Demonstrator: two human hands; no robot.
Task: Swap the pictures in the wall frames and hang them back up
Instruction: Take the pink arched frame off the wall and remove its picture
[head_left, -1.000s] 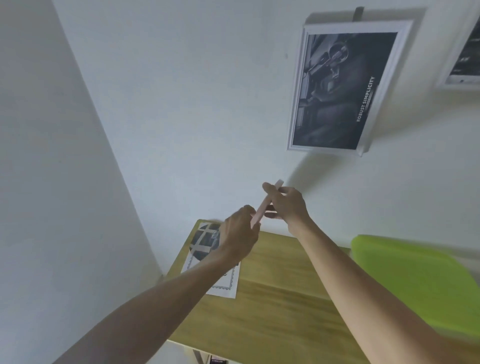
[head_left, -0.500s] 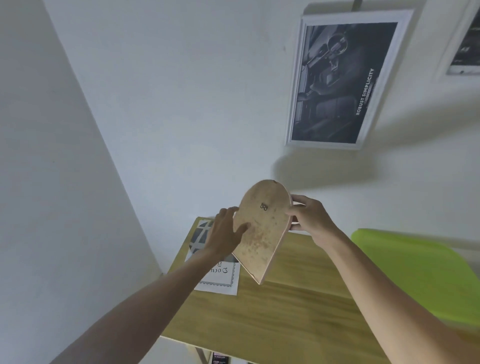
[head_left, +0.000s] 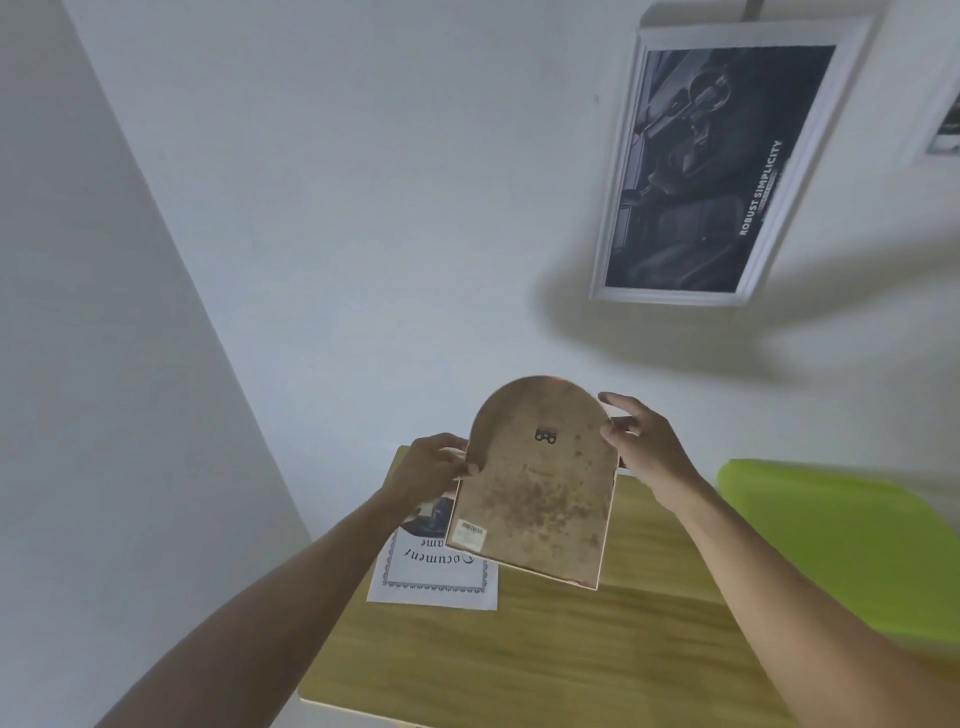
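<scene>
I hold an arch-topped wooden frame (head_left: 535, 483) over the table, its stained brown back toward me, with a small metal hanger near the top and a barcode sticker at the lower left. My left hand (head_left: 431, 465) grips its left edge and my right hand (head_left: 636, 441) grips its upper right edge. A white paper certificate (head_left: 436, 571) with a decorative border lies on the table below, partly hidden by the frame. A white-framed dark picture (head_left: 711, 166) reading "ROBUST SIMPLICITY" hangs on the wall at the upper right.
The wooden table (head_left: 571, 649) stands against the white wall, in a corner on its left. A lime-green chair (head_left: 841, 540) stands at the right. Part of another white frame (head_left: 943, 124) shows at the right edge.
The arch-topped frame has turned from edge-on to its flat back facing me. Both hands have shifted to its sides and lowered it a little.
</scene>
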